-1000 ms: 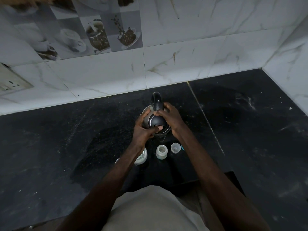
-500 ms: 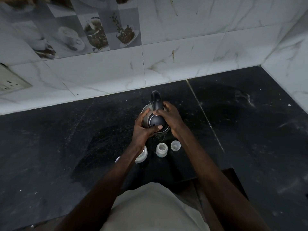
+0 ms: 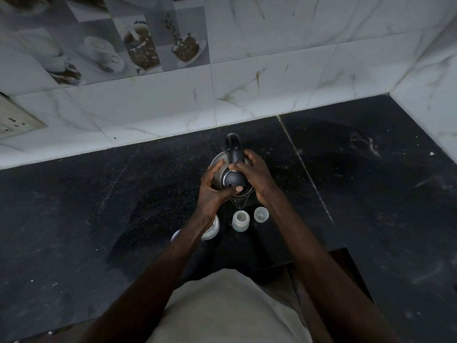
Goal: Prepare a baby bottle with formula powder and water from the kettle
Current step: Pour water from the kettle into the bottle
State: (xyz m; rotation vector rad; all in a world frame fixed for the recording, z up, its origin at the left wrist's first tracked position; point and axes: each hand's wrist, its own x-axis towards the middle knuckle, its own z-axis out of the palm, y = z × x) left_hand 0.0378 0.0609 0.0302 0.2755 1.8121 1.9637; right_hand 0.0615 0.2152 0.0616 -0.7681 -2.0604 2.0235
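Neither hand has shifted: left hand [image 3: 212,188] clasps the kettle [image 3: 232,154] (thumb pressing its lid [image 3: 235,179]), right hand [image 3: 257,177] grips the opposite side.

A black-lidded steel kettle [image 3: 235,178] stands upright, its spout pointing toward an uncapped, translucent baby bottle [image 3: 240,220] standing just beside it.

Your left hand [image 3: 211,191] and right hand [image 3: 258,178] grip the kettle [image 3: 235,178] on the black counter [image 3: 99,219]; its spout points toward the bottle [image 3: 240,220].
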